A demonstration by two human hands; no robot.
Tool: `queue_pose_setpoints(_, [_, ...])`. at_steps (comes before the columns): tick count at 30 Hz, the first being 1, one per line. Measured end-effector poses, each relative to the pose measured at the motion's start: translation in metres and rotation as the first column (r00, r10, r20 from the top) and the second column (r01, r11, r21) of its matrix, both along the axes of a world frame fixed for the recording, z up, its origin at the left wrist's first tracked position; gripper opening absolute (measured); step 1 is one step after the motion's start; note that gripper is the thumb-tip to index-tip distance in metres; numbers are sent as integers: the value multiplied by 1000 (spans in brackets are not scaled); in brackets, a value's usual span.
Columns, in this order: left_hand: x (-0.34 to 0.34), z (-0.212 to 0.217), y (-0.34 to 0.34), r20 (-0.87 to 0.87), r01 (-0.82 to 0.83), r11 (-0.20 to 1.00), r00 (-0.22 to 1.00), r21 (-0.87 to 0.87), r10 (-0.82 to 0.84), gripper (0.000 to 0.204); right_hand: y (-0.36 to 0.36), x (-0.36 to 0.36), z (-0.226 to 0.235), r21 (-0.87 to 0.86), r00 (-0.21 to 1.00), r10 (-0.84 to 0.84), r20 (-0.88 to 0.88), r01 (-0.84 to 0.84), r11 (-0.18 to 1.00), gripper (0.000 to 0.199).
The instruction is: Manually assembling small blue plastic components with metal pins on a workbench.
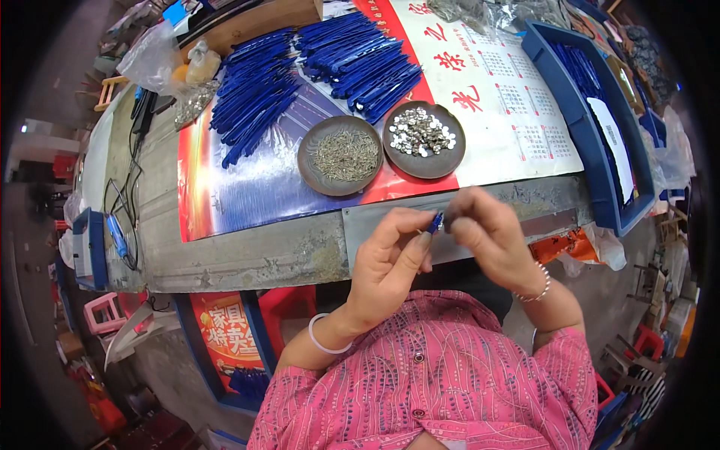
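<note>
My left hand [390, 259] is closed in a pinch on a small, slim blue piece [436, 223], whose tip shows above the thumb. Close to that tip is my right hand [491, 236], with curled fingers brought together; motion blurs them, and anything between them is too small to make out. Beyond my hands, a round dark dish [309, 171] holds many thin metal pins [346, 155]. Beside it, a second dark dish [427, 170] holds shiny round metal discs [421, 133]. Two heaps of slim blue strips [259, 90] [360, 64] lie behind the dishes.
Printed calendar sheets [510, 135] cover part of the worn table [247, 262]. A blue crate [611, 202] with blue strips stands at the right. At the left are a blue-handled tool [117, 236], a cable and a small blue bin [90, 251]. Plastic bags [154, 56] lie far left.
</note>
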State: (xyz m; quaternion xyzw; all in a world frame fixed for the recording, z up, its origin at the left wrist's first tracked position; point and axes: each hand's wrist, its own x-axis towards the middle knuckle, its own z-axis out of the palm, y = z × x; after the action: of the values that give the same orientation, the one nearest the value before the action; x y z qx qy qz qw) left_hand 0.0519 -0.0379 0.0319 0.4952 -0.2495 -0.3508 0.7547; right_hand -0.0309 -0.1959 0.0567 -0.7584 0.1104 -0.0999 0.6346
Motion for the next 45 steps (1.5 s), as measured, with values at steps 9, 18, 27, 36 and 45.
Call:
queue_pose_setpoints(9, [-18, -15, 1, 56, -83, 986, 994, -146, 92, 25, 21, 2, -15, 661, 992, 79, -98, 5, 751, 32])
queue_pose_setpoints(18, [-28, -13, 4, -91, -141, 975, 988, -171, 127, 22, 19, -6, -18, -334, 976, 51, 210, 22, 942, 33])
queue_pose_setpoints(27, [-9, -1, 12, -107, 31, 999, 994, 30, -28, 20, -17, -29, -30, 73, 943, -306, 128, 299, 952, 57])
queue_pose_setpoints(36, [40, -2, -40, 712, 44, 928, 629, 370, -314, 19, -36, -59, -64, -300, 846, -418, 329, 514, 804, 35])
queue_pose_setpoints(45, [44, -10, -70, 829, 37, 862, 253, 506, -498, 22, -41, -54, -69, -458, 856, -300, 421, 486, 744, 22])
